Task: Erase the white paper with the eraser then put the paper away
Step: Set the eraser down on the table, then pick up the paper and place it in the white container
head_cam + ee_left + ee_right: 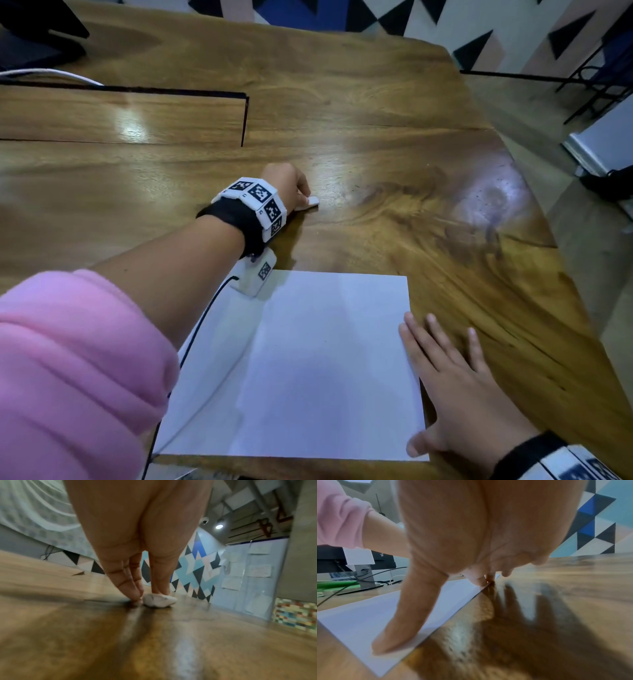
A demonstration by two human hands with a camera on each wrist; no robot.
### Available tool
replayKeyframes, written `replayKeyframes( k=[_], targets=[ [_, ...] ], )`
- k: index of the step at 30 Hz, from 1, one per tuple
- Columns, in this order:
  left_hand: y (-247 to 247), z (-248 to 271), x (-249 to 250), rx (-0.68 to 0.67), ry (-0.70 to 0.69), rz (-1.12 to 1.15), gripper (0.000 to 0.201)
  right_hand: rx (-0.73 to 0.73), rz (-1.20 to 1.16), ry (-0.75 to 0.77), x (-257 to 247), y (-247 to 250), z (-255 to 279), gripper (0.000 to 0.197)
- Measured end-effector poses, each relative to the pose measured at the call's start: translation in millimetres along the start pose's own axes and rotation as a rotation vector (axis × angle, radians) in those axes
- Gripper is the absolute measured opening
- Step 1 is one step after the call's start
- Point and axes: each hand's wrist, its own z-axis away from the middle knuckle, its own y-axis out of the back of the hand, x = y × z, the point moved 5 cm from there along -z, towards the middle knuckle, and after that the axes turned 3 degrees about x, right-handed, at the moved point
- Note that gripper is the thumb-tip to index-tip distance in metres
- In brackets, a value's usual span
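A white sheet of paper [325, 359] lies flat on the wooden table [376, 154] near its front edge. My right hand [442, 377] rests flat on the paper's right edge with fingers spread; its thumb [406, 622] presses on the sheet [359, 618]. Beyond the paper's far left corner, a small white eraser [310, 202] lies on the table. My left hand [303, 195] reaches over to it. In the left wrist view the fingers and thumb of that hand [149, 596] pinch the eraser [159, 600] against the tabletop.
A raised wooden panel [120, 116] with a dark edge lies at the far left, with a white cable [51, 73] and a black monitor base [34, 31] behind it. A green folder [334, 585] sits far left. The table's rounded edge [534, 205] runs down the right.
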Motion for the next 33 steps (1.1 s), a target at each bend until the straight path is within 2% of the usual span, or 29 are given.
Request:
replayKeyframes(
  k=[1,3,4,6,8,11,15,17,22,25,29,33],
  targets=[
    [2.3,1.0,-2.6,0.018,-0.001,-0.002,0.023,-0.033,-0.005,0.021,-3.4,2.6,0.9,0.144],
    [10.9,11.7,-14.5,0.063,0.01,-0.007,0.027,0.085,-0.08,0.083,-12.5,15.7,-0.6,0.14],
    [14.9,22.2,-22.8,0.077,0.015,-0.032,0.031,0.08,-0.151,0.09,-13.8,21.3,0.7,0.137],
    [18.1,51.1,-41.5,0.082,-0.022,-0.079,0.032,0.178,-0.28,0.073,-10.2,33.2,-6.2,0.12],
    [10.9,94.4,-57.7,0.07,-0.103,-0.058,0.029,0.287,-0.421,-0.018,-2.5,45.6,-15.3,0.098],
    [-11.8,161.5,-83.2,0.064,-0.123,-0.123,0.032,0.397,-0.501,-0.222,10.6,55.0,-32.0,0.09],
    [-51.9,213.1,-108.5,0.036,-0.132,-0.241,0.07,0.388,-0.507,-0.374,5.8,53.4,-39.8,0.081],
    [-61.1,229.6,-108.6,0.034,-0.137,-0.272,0.076,0.389,-0.518,-0.416,-1.1,51.7,-38.2,0.08],
    [-65.6,230.7,-105.8,0.017,-0.138,-0.264,0.077,0.334,-0.526,-0.456,-18.7,45.3,-32.7,0.085],
    [-63.8,222.4,-103.3,0.055,-0.138,-0.217,0.08,0.319,-0.597,-0.466,-23.6,41.3,-31.1,0.087],
    [-63.3,213.1,-102.1,0.018,-0.139,-0.228,0.079,0.32,-0.663,-0.479,-24.5,39.0,-32.0,0.086],
    [-59.9,213.6,-98.4,0.059,-0.171,-0.251,0.074,0.359,-0.552,-0.45,-25.9,40.9,-27.8,0.085]
  ],
)
